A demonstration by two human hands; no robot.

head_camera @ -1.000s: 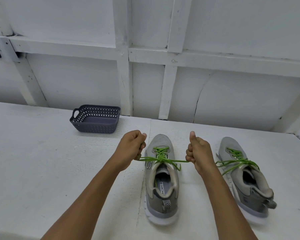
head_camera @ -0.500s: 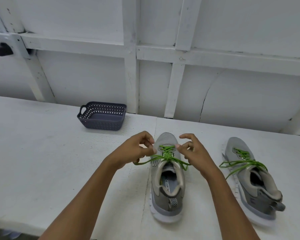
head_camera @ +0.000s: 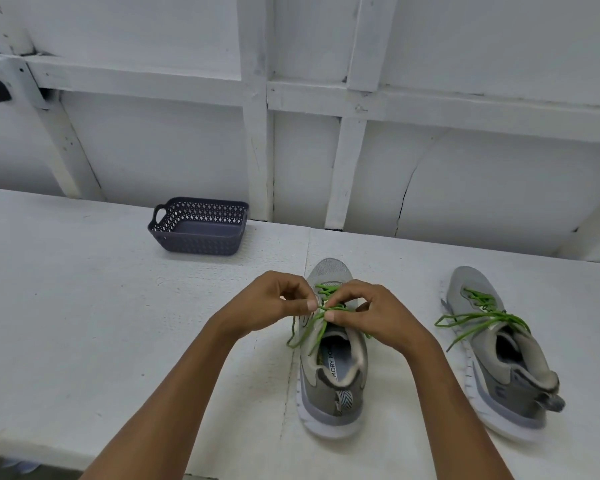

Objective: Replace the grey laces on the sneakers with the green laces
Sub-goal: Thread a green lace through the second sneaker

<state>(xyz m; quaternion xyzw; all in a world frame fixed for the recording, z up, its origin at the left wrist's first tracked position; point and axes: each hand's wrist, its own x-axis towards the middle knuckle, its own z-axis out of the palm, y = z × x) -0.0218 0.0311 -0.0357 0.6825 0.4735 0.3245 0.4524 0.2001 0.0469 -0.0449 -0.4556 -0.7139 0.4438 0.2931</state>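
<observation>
Both sneakers stand on the tabletop [head_camera: 84,323], toes toward the wall, well apart from each other. The left sneaker [head_camera: 329,393] sits directly in front of the person, which puts its eyelets within easy reach of both hands. The left hand [head_camera: 274,303] and right hand [head_camera: 378,313] meet over its tongue. Each pinches a strand of its green lace [head_camera: 312,332] between thumb and fingertips, close enough that the knuckles nearly touch. This grip suits forming a knot or bow, judged the step in hand. The loose ends hang slack down the near-left side of the shoe.

The right sneaker [head_camera: 499,368] already carries a green lace [head_camera: 478,318], its ends spread loose across the collar, apparently untied. A dark basket [head_camera: 198,226] stands near the wall to the left. No grey laces are in view.

Change noted: a second ago the hands were fisted and held apart, drawing the lace taut sideways. They have since closed inward to a fine pinch, and the lace has gone slack.
</observation>
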